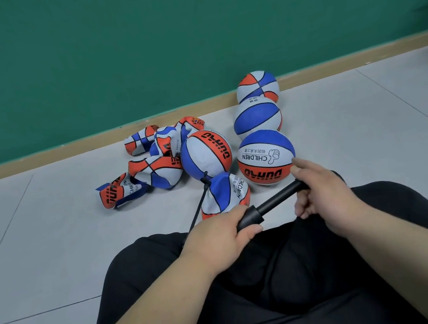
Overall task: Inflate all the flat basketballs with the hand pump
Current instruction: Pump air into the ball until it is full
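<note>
My left hand (218,233) is curled round the pump (252,218) barrel and my right hand (320,193) is closed on its handle, with the rod drawn out. The hose (199,208) runs to a ball (206,154) on the floor (52,241) that looks nearly round. Three full balls (266,156) sit in a row near the wall (135,48). A crumpled one (226,193) and a flat pile (152,162) are left, so I judge the job about half done.
</note>
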